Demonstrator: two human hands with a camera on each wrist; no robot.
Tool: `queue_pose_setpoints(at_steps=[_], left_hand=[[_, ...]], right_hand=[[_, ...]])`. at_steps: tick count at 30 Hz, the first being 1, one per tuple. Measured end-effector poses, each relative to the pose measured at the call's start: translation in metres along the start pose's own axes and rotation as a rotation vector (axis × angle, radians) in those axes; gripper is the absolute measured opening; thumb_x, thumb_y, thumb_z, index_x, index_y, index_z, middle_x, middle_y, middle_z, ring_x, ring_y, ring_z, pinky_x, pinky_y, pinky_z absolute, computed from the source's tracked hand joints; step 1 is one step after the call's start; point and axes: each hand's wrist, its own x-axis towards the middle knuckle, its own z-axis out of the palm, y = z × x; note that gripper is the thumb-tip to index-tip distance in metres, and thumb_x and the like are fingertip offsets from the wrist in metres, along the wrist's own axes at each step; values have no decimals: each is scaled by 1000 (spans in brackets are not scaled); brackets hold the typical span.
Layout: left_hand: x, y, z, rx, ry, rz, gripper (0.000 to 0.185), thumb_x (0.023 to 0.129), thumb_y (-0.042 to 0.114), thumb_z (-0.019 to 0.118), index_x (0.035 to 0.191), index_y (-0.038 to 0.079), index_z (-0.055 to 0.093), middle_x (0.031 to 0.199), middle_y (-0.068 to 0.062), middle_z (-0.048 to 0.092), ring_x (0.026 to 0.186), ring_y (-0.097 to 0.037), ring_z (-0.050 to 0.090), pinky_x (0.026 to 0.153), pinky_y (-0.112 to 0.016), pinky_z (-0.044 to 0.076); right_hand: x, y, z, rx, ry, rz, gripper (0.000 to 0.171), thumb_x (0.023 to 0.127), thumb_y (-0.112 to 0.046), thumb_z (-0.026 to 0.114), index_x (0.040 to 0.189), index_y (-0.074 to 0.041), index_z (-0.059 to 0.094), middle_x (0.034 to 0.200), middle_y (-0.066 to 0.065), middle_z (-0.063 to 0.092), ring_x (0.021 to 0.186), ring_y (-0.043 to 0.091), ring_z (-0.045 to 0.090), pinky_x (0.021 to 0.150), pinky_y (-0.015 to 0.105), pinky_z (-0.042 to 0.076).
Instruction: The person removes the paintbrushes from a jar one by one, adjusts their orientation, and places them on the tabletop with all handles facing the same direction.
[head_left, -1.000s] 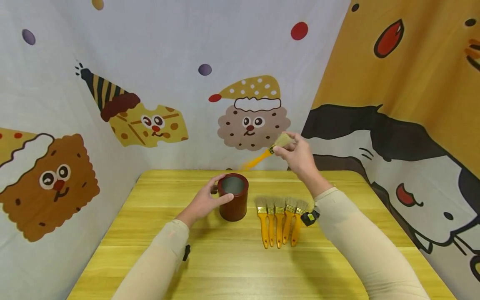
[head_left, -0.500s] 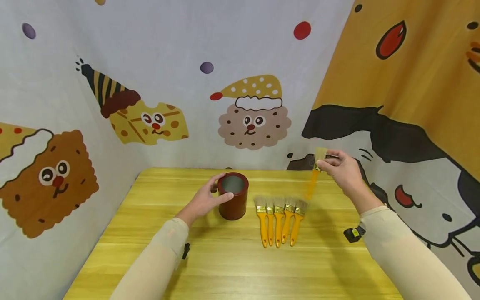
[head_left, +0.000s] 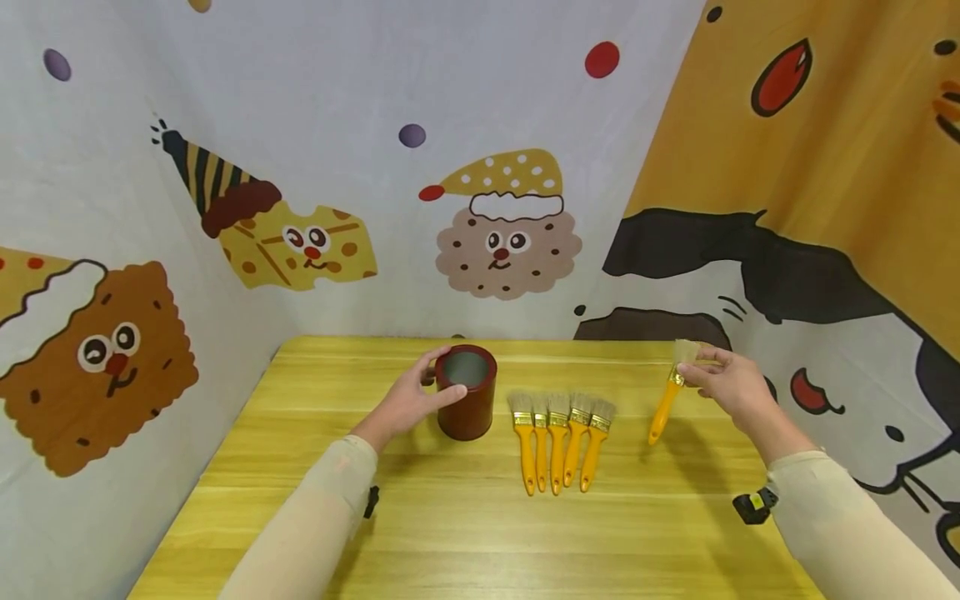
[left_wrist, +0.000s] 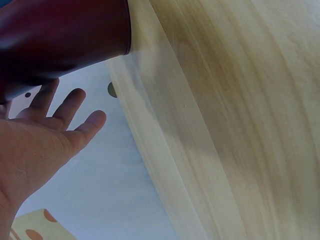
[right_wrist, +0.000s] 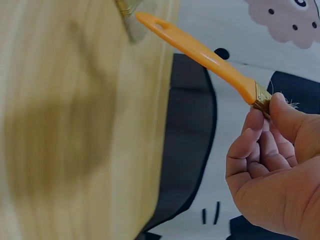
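Note:
A dark red cylindrical container (head_left: pixel 467 408) with a grey inside stands upright on the table. My left hand (head_left: pixel 408 397) holds its left side, thumb at the front of the rim and forefinger at the back. In the left wrist view, the other fingers (left_wrist: pixel 70 107) spread below the container (left_wrist: pixel 60 40). On the right, my right hand (head_left: pixel 731 387) pinches a paintbrush (head_left: pixel 663 408) at the metal ferrule. Its bristles point up and its orange handle (right_wrist: pixel 200 52) hangs tilted down to the left, close over the table. The fingers partly hide the bristles in the right wrist view.
Several paintbrushes (head_left: pixel 557 437) with orange handles lie side by side between the container and my right hand, bristles toward the back. The wooden table (head_left: pixel 450 533) ends at a cloth backdrop (head_left: pixel 337 167) printed with cartoon figures.
My right hand has carried the paintbrush right and down, from above the container's right side to the table's right part; the handle now hangs more steeply. My left hand and the container stay put.

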Motion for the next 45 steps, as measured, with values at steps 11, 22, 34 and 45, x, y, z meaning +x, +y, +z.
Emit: queue_pose_setpoints(at_steps=[11,22,34,45], left_hand=[[0,-1,0,8,11,-1,79,76,71,70,144,59,31,148,11,41,135,-26,47,100,-53,49],[0,2,-2,-4,-8,0,79,78,68,71,144,58,30,151,10,38,136,-27,45,100,-52,49],[-10,20,-4,-4,-50,-32,82,87,53,71,155,41,27,155,0,36,139,-32,42,103,-51,48],[3,-2,0,-14,-2,-5,79,78,66,72,145,56,31,149,9,40,136,-28,45,101,-53,48]], right_hand=[[6,38,13,28,-11,25,92,90,-62,60,152,0,32,136,24,59,118,39,61,95,51,52],[15,53,25,59,-72,14,82,93,-50,64,147,6,38,108,3,71,98,19,67,85,35,57],[24,54,84,81,-145,69,73,94,-36,68,145,9,39,87,3,74,80,16,68,70,32,56],[29,42,106,22,-170,100,69,93,-34,70,142,7,46,91,9,71,75,19,63,63,32,49]])
